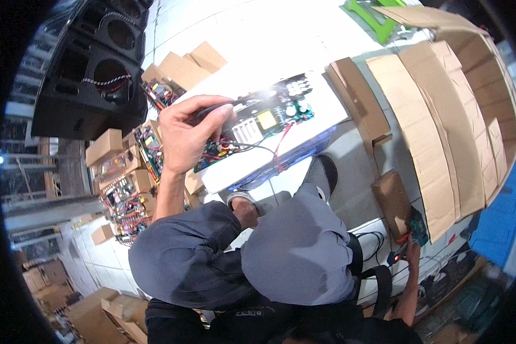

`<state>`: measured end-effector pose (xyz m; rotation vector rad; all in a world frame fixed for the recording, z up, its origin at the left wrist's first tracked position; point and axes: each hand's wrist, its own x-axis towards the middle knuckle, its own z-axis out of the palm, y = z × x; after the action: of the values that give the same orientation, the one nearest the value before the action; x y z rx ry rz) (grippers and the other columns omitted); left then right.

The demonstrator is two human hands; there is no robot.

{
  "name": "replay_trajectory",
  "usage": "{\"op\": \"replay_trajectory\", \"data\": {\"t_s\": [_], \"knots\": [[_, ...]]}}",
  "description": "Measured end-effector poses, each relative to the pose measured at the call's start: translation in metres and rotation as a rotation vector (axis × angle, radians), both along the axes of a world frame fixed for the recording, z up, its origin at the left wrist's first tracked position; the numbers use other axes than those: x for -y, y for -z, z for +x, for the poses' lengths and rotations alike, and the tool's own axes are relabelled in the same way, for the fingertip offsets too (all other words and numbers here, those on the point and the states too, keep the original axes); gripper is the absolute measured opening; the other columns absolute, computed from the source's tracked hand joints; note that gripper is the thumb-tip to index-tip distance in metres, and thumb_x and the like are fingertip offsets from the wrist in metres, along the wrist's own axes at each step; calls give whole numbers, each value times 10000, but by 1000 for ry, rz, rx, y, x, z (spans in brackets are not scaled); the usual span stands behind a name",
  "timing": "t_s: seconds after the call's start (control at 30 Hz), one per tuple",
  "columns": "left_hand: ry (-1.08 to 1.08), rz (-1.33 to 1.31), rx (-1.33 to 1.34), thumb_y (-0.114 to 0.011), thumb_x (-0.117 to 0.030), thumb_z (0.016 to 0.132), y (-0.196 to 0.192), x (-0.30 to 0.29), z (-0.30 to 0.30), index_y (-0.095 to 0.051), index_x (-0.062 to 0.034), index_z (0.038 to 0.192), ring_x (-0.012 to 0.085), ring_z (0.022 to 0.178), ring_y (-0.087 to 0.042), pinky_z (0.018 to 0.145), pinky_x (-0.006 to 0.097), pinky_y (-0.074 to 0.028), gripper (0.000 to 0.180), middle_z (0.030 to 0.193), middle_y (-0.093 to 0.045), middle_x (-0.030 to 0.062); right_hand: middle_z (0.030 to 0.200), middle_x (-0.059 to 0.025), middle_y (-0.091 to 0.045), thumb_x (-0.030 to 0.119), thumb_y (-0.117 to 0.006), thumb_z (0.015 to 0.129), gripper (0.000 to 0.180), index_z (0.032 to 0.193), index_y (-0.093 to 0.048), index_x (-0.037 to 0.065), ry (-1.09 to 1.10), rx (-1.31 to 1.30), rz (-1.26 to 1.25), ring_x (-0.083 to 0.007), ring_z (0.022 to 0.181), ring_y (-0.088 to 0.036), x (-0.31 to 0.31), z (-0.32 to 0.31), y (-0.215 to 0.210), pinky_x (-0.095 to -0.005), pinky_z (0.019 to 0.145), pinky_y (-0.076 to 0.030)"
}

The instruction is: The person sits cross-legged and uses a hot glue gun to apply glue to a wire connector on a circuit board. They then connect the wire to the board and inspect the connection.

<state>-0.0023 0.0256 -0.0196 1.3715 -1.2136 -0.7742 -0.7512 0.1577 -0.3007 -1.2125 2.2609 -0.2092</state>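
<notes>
My left hand [189, 129] pinches the near-left end of a long black plate or heatsink along a green circuit board [284, 117]. The board carries a yellow transformer, capacitors and a pale finned part. It rests on a white-topped box or low stand [223, 179] with blue sides. Red and black wires [280, 146] hang off its near edge. Low on the right, my right hand [411, 252] is closed around a small dark tool [397, 256] with a glowing red light; its exact kind is unclear. A small carton [392, 198] and orange-red bits lie close to it.
Black speaker cabinets [77, 80] with round openings stand at far left. Several circuit boards [123, 203] and small cartons [104, 148] lie on the left floor. A large open cardboard box [424, 126] fills the right, near a green stool [375, 20]. Black cable [375, 243] loops beside my knee.
</notes>
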Motion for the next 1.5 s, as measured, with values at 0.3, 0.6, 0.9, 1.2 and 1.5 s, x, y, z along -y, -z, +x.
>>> {"op": "replay_trajectory", "data": {"t_s": [0.3,0.6,0.9,1.2,1.5], "knots": [[46,-21,3,-679,-32,829,-3,-3,-3,-713,33,956,59,637,-592,551,183,-453,147,804,-699,72,841,-224,-657,179,-602,849,190,805,-634,-2,-630,-584,332,-379,802,-665,12,171,-140,-484,674,-503],[58,-11,-19,-713,-111,821,-3,-1,-4,-724,10,922,32,595,-542,526,194,-416,159,739,-668,12,758,-132,-646,-39,-707,771,120,885,-680,-12,-930,157,-370,-228,652,-634,95,349,-276,-307,573,-484],[48,-76,-13,-715,-109,821,2,0,-3,-719,11,920,59,667,-573,604,218,-454,155,755,-677,32,820,-77,-621,-17,-784,673,236,884,-707,54,-1269,106,-1206,-172,666,-595,221,499,-272,-259,510,-462],[69,-99,32,-706,-112,820,3,-1,-1,-719,2,917,99,681,-611,625,237,-479,149,763,-689,72,837,-29,-610,-17,-784,648,291,909,-710,87,-1406,10,-1280,-124,637,-532,247,520,-253,-246,457,-421],[99,-129,-13,-702,-101,814,3,1,-1,-710,19,920,127,691,-624,643,259,-491,161,771,-694,100,837,-31,-613,-56,-754,636,353,947,-709,103,-1445,4,-1340,-130,634,-547,250,526,-252,-238,443,-427]]}}
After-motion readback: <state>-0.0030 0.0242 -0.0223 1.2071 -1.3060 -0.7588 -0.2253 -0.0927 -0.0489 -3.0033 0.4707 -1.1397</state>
